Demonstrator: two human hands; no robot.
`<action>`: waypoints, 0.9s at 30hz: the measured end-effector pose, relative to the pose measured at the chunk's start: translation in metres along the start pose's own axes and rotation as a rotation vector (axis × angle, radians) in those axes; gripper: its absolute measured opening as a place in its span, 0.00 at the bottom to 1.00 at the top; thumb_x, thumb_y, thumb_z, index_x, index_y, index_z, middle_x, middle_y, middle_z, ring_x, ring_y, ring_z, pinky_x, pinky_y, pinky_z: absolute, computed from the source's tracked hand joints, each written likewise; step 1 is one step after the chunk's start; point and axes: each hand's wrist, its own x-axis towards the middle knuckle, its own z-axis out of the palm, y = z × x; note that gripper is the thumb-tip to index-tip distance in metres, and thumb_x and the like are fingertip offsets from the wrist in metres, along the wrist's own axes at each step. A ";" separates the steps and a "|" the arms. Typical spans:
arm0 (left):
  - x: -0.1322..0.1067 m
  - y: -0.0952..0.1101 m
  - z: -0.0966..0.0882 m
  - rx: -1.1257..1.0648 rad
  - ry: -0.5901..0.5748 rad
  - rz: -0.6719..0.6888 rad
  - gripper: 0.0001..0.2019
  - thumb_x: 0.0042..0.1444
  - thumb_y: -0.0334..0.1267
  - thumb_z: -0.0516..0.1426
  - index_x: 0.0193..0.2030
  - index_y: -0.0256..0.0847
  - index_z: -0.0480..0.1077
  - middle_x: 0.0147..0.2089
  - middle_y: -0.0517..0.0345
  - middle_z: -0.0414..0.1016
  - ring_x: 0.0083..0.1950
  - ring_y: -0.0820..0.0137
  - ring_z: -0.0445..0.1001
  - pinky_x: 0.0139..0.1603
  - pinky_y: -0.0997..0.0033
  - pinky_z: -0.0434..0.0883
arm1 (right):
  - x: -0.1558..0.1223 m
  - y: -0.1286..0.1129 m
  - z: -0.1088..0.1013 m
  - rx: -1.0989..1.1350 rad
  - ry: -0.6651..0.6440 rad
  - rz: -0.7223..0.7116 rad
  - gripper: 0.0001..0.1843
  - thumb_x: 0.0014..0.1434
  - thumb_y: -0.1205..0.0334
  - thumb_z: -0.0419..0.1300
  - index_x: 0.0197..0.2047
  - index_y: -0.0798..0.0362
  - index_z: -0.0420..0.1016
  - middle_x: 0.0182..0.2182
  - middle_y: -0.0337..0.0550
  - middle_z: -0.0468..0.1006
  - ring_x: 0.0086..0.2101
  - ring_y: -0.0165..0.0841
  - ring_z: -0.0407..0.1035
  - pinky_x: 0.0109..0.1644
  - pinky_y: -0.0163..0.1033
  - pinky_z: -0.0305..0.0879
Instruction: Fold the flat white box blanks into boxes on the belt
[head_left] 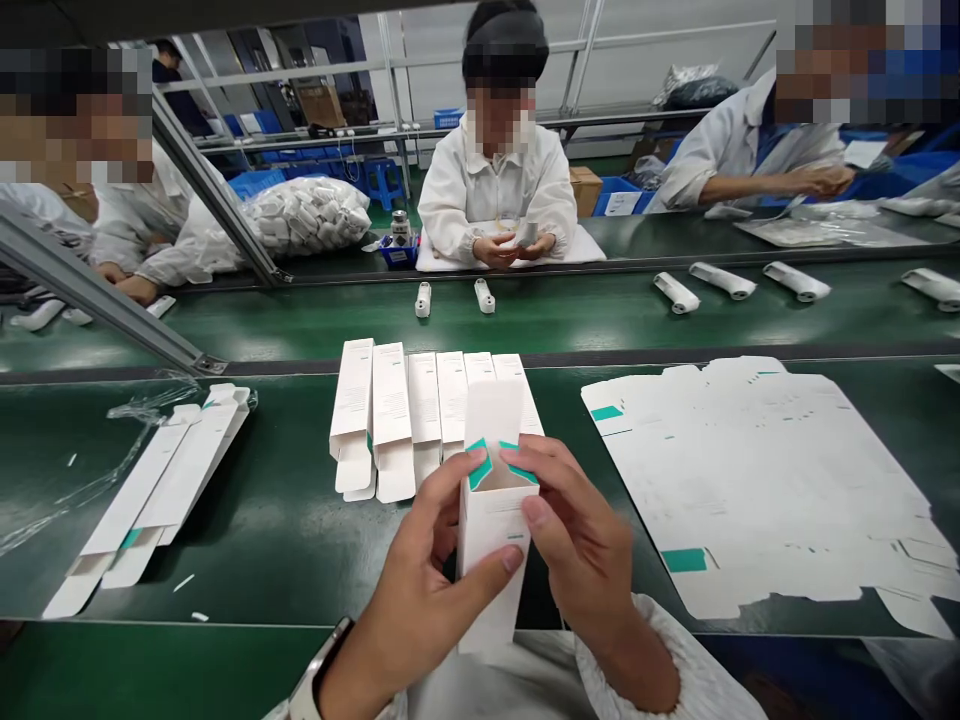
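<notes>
The left hand point(424, 575) and right hand point(581, 540) both grip an upright white carton point(491, 535) over the green surface point(300, 590), fingertips pinching its teal-edged flaps point(480, 465). Light, even pressure keeps the thin card square.

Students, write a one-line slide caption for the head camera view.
Left hand and right hand hold a white carton upright over a green belt, beside a row of cartons and a die-cut sheet.

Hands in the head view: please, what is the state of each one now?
Left hand: holding the white carton.
Right hand: holding the same carton.
</notes>
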 end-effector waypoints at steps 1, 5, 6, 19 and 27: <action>0.000 -0.001 -0.002 0.009 -0.007 0.008 0.30 0.64 0.49 0.75 0.69 0.58 0.71 0.60 0.55 0.82 0.53 0.61 0.84 0.49 0.65 0.82 | 0.000 -0.001 0.002 0.014 -0.002 0.018 0.16 0.80 0.58 0.63 0.62 0.27 0.87 0.58 0.38 0.84 0.59 0.38 0.77 0.59 0.40 0.77; -0.004 0.007 -0.015 0.190 -0.128 0.052 0.17 0.67 0.48 0.72 0.59 0.58 0.78 0.49 0.60 0.80 0.43 0.66 0.79 0.44 0.68 0.80 | 0.003 -0.013 0.011 0.327 0.193 0.305 0.08 0.77 0.51 0.67 0.45 0.38 0.89 0.44 0.38 0.85 0.44 0.34 0.78 0.48 0.37 0.76; -0.006 0.010 -0.020 0.270 -0.167 0.061 0.15 0.68 0.48 0.71 0.59 0.59 0.78 0.50 0.60 0.80 0.44 0.66 0.79 0.45 0.67 0.79 | 0.007 -0.019 0.013 0.462 0.208 0.435 0.04 0.73 0.52 0.73 0.44 0.39 0.87 0.41 0.36 0.84 0.39 0.33 0.76 0.44 0.36 0.75; 0.015 0.026 -0.023 -0.166 -0.198 -0.140 0.36 0.64 0.40 0.75 0.63 0.60 0.53 0.48 0.63 0.85 0.29 0.78 0.76 0.30 0.79 0.74 | 0.009 -0.021 0.005 0.252 -0.093 0.241 0.09 0.76 0.53 0.70 0.56 0.33 0.90 0.63 0.38 0.87 0.64 0.41 0.80 0.60 0.43 0.83; 0.017 0.029 -0.019 -0.197 -0.183 -0.239 0.45 0.58 0.36 0.79 0.67 0.60 0.52 0.49 0.63 0.86 0.29 0.79 0.75 0.28 0.82 0.73 | 0.014 -0.018 0.001 0.111 -0.022 0.244 0.13 0.73 0.60 0.73 0.55 0.29 0.91 0.55 0.33 0.92 0.57 0.37 0.86 0.48 0.34 0.87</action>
